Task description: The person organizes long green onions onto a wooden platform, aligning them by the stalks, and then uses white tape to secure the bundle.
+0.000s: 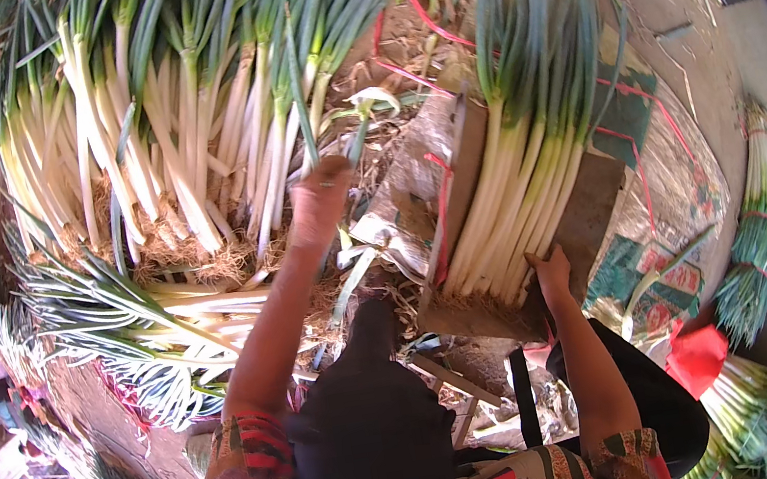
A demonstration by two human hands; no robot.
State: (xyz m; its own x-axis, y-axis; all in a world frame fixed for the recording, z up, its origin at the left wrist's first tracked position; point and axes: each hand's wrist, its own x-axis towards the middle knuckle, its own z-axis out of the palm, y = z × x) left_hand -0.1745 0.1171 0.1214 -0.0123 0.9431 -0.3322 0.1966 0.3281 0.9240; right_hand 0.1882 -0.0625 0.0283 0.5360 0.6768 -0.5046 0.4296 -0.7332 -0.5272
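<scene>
Several long green onions lie as a bunch point(529, 166), white root ends toward me, in an open trough point(590, 205) with a raised left side. At the bunch's lower right edge, my right hand point(552, 270) touches the outermost white stalk with its thumb. Its other fingers are partly hidden, so I cannot tell whether it grips. My left hand point(320, 201), blurred, is curled beside the large onion pile point(179, 143). A long green leaf point(299, 96) and a second leaf with a pale curled end point(360, 135) meet at its fingers.
Red twine point(444, 208) runs along the trough's left side, and more red strands point(641, 171) cross the sacking on the right. Loose onions point(209, 317) lie below the pile. Tied bundles point(752, 244) line the right rim. A red bag point(698, 356) sits lower right.
</scene>
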